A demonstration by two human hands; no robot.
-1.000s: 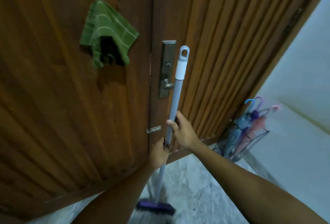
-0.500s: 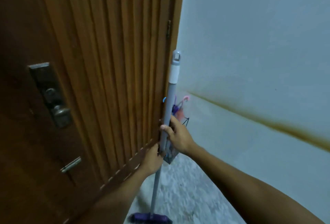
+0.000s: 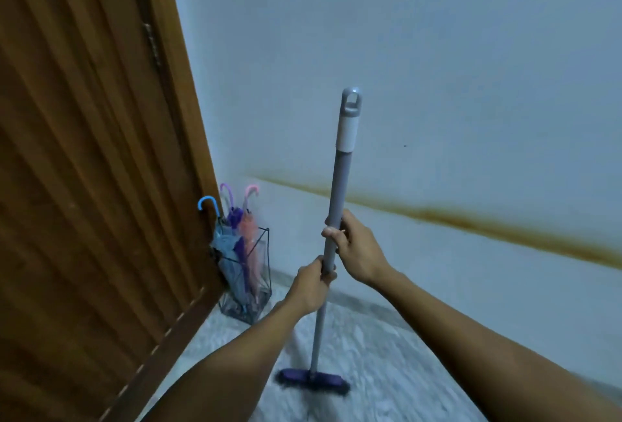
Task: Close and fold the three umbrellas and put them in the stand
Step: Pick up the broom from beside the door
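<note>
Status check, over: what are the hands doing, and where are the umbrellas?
Left hand and right hand both grip the broom handle. Three umbrellas folded, standing in the wire stand by the door. Nothing in the way.

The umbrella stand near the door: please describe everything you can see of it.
The umbrella stand is a basket of thin dark wire with open sides. It stands upright on the pale floor, in the corner between the wooden door and the wall. It holds three folded umbrellas, blue, purple and pink, hooked handles up. Neither hand touches it.
</note>
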